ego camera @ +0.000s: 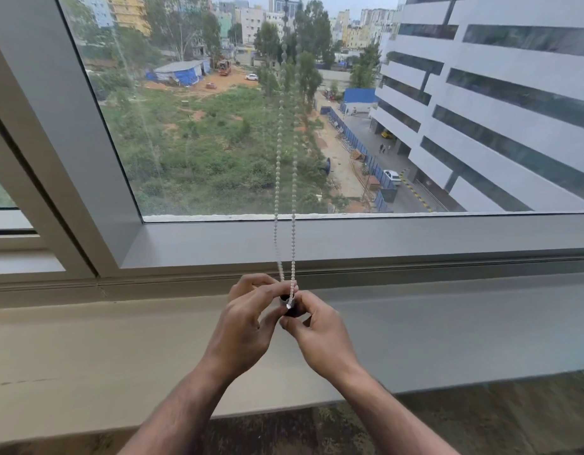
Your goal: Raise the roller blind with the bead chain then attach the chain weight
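Observation:
A white bead chain [279, 178] hangs in two strands down the middle of the window, from the top of the view to my hands. The blind itself is out of view. My left hand [248, 320] and my right hand [320, 333] meet just above the sill, fingertips pinched together around a small dark chain weight [291, 307] with a clear part on top. The lower end of the chain loop runs into that weight between my fingers. Most of the weight is hidden by my fingers.
A wide pale window sill [120, 349] lies under my hands. The grey window frame [382, 238] runs along behind them, with a slanted frame post [70, 126] to the left. A dark patterned floor [481, 415] shows below the sill.

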